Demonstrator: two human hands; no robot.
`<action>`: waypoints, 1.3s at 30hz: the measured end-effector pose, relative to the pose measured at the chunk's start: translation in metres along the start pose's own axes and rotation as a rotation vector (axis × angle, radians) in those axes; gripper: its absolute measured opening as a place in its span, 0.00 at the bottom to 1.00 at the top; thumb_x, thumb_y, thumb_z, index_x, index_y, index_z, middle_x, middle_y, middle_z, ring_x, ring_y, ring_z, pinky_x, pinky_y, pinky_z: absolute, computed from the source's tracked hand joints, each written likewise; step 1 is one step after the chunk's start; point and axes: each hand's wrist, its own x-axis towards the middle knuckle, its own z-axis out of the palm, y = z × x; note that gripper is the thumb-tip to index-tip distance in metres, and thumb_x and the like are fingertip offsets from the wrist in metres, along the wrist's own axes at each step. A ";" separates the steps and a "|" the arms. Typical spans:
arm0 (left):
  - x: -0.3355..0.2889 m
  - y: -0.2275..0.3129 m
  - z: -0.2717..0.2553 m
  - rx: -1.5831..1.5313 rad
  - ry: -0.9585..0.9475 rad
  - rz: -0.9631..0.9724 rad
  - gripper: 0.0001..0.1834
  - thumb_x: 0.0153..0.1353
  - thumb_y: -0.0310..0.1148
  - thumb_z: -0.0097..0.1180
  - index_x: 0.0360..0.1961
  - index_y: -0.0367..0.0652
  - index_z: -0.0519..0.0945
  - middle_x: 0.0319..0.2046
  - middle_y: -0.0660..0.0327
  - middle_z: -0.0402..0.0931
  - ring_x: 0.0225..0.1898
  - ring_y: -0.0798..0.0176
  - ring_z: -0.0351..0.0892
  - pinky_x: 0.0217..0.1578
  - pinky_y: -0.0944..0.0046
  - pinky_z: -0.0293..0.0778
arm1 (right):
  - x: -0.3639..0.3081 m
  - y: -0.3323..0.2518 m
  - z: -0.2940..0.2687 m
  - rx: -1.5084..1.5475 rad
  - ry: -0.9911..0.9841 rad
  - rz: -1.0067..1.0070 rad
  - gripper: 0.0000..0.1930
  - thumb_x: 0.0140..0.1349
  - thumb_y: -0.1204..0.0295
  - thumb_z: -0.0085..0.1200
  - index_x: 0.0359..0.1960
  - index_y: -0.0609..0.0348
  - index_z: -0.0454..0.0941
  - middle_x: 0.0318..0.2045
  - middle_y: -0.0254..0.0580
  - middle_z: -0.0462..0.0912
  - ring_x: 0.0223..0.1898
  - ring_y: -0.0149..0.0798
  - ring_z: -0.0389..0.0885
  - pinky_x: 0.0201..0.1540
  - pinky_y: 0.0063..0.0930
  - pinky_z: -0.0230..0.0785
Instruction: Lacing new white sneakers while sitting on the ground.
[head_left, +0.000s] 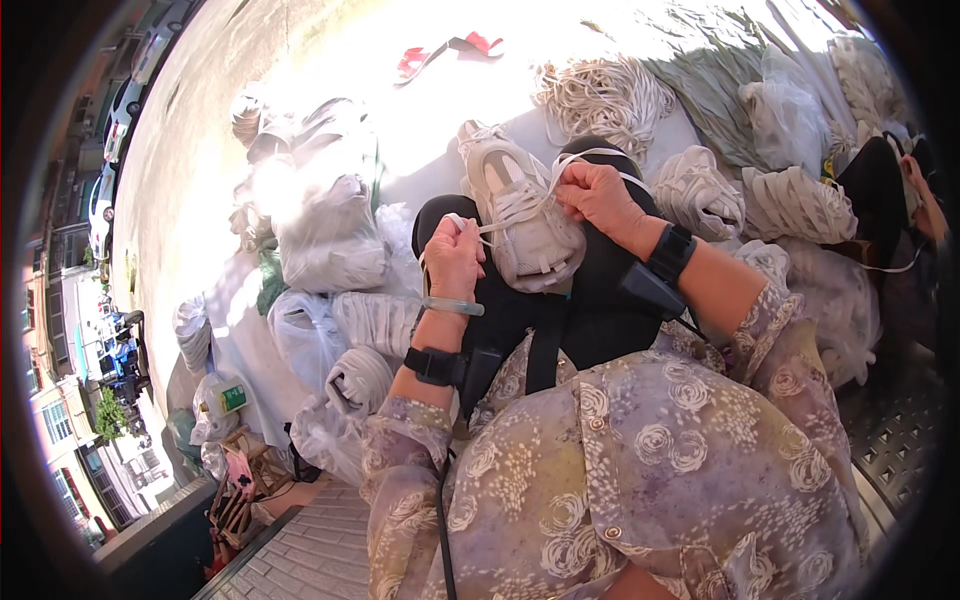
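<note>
A white sneaker (pixel 541 249) rests between my knees, its laces running across the upper. My left hand (pixel 455 258) is closed on one end of a white shoelace (pixel 503 226), left of the shoe. On the other side, my right hand (pixel 600 199) pinches the lace close to the eyelets, and a loop of it trails over my right knee. Both lace ends are drawn outward from the shoe. Black straps circle both wrists, and a pale bangle (pixel 453 305) sits on my left one.
A heap of loose white laces (pixel 608 100) lies beyond my right knee. Stacked white shoe parts (pixel 698 190) are at the right, plastic bags (pixel 325 235) of them at the left. Red-handled scissors (pixel 450 55) lie far ahead. Another person's hand (pixel 925 195) shows at the right edge.
</note>
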 end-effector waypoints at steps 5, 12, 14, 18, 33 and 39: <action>-0.009 0.000 0.005 -0.126 -0.034 0.014 0.04 0.61 0.29 0.52 0.29 0.43 0.71 0.15 0.66 0.69 0.10 0.77 0.62 0.11 0.76 0.64 | -0.001 0.003 0.000 -0.049 0.017 -0.079 0.06 0.56 0.75 0.53 0.24 0.63 0.74 0.18 0.31 0.73 0.19 0.23 0.70 0.22 0.18 0.64; -0.014 -0.002 0.002 -0.084 -0.093 0.031 0.03 0.60 0.28 0.52 0.33 0.40 0.75 0.20 0.64 0.75 0.14 0.76 0.69 0.17 0.76 0.70 | -0.001 0.006 0.003 -0.194 0.006 -0.214 0.02 0.53 0.78 0.51 0.25 0.64 0.74 0.19 0.33 0.74 0.22 0.25 0.71 0.26 0.20 0.65; -0.015 -0.003 0.003 -0.039 -0.094 0.015 0.04 0.60 0.28 0.53 0.34 0.39 0.76 0.21 0.64 0.75 0.14 0.76 0.70 0.18 0.77 0.70 | -0.001 0.010 0.003 -0.290 -0.005 -0.294 0.02 0.54 0.78 0.53 0.26 0.63 0.74 0.20 0.32 0.74 0.23 0.24 0.72 0.26 0.19 0.65; -0.015 -0.007 0.003 0.003 -0.061 0.066 0.05 0.60 0.28 0.53 0.34 0.37 0.77 0.21 0.63 0.75 0.15 0.76 0.71 0.18 0.77 0.70 | 0.002 0.012 0.010 -0.539 0.032 -0.561 0.04 0.52 0.76 0.54 0.26 0.65 0.74 0.20 0.41 0.73 0.22 0.33 0.73 0.28 0.24 0.65; 0.013 -0.041 0.008 0.395 0.155 0.363 0.07 0.54 0.26 0.53 0.21 0.38 0.70 0.17 0.55 0.70 0.17 0.57 0.72 0.21 0.62 0.67 | -0.015 -0.023 0.030 -1.176 -0.343 -1.007 0.07 0.50 0.71 0.50 0.32 0.51 0.77 0.24 0.35 0.72 0.30 0.37 0.73 0.37 0.32 0.59; 0.018 -0.037 0.015 0.365 0.204 0.303 0.08 0.54 0.29 0.53 0.22 0.37 0.69 0.18 0.50 0.70 0.23 0.46 0.71 0.26 0.56 0.67 | -0.003 -0.017 0.036 -1.231 -0.264 -0.831 0.07 0.49 0.73 0.49 0.31 0.49 0.76 0.26 0.34 0.74 0.36 0.36 0.75 0.41 0.34 0.58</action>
